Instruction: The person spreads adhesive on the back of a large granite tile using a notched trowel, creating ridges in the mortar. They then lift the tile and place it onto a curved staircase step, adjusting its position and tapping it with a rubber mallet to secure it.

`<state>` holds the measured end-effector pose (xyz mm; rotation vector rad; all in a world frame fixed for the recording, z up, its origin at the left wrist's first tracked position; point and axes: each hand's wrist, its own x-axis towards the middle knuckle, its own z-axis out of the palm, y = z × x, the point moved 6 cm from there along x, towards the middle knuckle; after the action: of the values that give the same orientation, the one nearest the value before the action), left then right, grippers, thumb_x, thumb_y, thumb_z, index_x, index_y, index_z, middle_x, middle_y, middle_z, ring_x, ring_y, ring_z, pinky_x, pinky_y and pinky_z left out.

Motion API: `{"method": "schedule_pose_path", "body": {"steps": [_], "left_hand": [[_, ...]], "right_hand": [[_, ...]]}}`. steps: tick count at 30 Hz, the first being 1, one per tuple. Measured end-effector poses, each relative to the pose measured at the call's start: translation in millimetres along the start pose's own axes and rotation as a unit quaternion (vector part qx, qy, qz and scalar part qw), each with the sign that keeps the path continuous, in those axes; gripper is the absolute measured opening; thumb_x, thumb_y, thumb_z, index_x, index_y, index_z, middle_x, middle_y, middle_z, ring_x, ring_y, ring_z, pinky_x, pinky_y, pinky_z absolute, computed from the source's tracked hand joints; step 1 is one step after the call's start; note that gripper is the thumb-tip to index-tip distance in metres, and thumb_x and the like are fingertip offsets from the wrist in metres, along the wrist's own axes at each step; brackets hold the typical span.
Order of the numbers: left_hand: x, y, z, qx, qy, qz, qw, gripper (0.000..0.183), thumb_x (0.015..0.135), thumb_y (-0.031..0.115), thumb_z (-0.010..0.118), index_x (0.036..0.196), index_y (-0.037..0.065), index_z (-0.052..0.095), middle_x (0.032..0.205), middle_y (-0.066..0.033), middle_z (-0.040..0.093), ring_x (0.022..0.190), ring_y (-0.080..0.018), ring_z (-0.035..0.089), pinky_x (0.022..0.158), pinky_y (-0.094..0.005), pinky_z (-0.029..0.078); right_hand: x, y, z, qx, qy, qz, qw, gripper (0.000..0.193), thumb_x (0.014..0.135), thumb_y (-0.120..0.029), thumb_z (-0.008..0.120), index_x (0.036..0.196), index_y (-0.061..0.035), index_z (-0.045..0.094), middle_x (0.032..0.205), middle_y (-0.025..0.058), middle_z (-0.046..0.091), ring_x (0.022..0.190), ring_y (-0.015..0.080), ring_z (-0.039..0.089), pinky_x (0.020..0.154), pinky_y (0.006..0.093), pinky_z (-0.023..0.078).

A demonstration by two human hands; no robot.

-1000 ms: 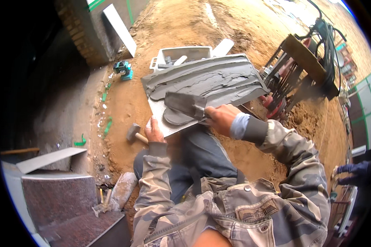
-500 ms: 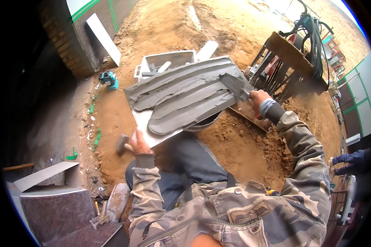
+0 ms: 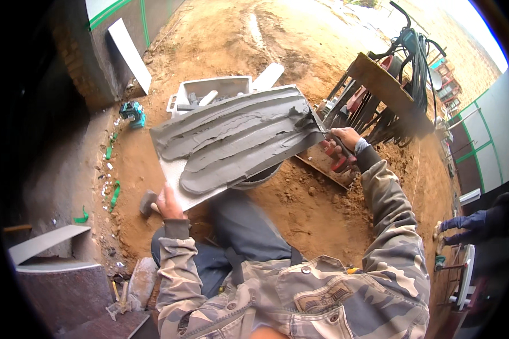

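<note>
My left hand (image 3: 169,202) grips the near left corner of a pale tile (image 3: 172,172) with a textured back. Thick grey mortar (image 3: 232,150) covers most of the tile in long ridges, with a bare strip by that hand. In my right hand (image 3: 348,137) is a trowel (image 3: 319,121), tilted nearly edge-on at the tile's right end and touching the mortar there. Below the tile, the rim of a dark bucket (image 3: 260,178) shows; the rest is hidden. Beside my left hand lies a mallet (image 3: 147,201), its handle partly covered.
Behind the tile sits a white tub (image 3: 221,86) with tools. A cluttered stand (image 3: 382,79) with cables is at the right, a red-handled tool (image 3: 340,161) below it. A teal device (image 3: 133,113) stands left. Cut slabs (image 3: 62,294) lie lower left. Another person (image 3: 472,220) is far right.
The trowel has turned from lying flatter on the mortar to nearly edge-on at the tile's right end. The whole view has shifted, so things appear farther left. My left hand keeps its grip.
</note>
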<state>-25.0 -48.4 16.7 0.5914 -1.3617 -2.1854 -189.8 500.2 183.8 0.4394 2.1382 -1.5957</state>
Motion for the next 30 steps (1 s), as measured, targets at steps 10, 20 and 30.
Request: {"method": "schedule_pose_path", "body": {"steps": [10, 20, 30], "left_hand": [[-14.2, 10.9, 6.9, 0.009, 0.01, 0.043, 0.999, 0.036, 0.104, 0.026, 0.05, 0.101, -0.005, 0.067, 0.089, -0.0014, 0.063, 0.08, -0.0085, 0.052, 0.071, -0.0271, 0.043], [-11.0, -2.7, 5.6, 0.07, -0.076, -0.031, 0.994, 0.037, 0.104, 0.026, 0.049, 0.112, -0.007, 0.067, 0.102, -0.0066, 0.068, 0.093, -0.0125, 0.058, 0.084, -0.0282, 0.047], [-8.6, -5.5, 8.3, 0.066, -0.126, -0.014, 0.99, 0.036, 0.103, 0.03, 0.049, 0.087, 0.0, 0.061, 0.065, 0.0021, 0.044, 0.065, -0.0103, 0.041, 0.06, -0.0314, 0.04]], "right_hand": [[-15.0, 11.3, 93.1, -0.04, -0.053, 0.042, 0.997, 0.031, 0.101, -0.027, 0.047, 0.101, -0.0008, 0.064, 0.067, 0.0056, 0.06, 0.044, 0.0167, 0.056, 0.039, 0.0302, 0.045], [-95.0, 3.4, 246.3, -0.046, -0.083, 0.029, 0.995, 0.029, 0.102, -0.03, 0.049, 0.102, -0.0034, 0.06, 0.065, 0.007, 0.057, 0.042, 0.0185, 0.052, 0.038, 0.033, 0.042], [-172.2, -6.2, 380.9, -0.052, -0.136, 0.003, 0.989, 0.028, 0.102, -0.026, 0.047, 0.103, -0.0032, 0.062, 0.062, 0.0047, 0.054, 0.039, 0.0142, 0.05, 0.035, 0.0294, 0.041]]}}
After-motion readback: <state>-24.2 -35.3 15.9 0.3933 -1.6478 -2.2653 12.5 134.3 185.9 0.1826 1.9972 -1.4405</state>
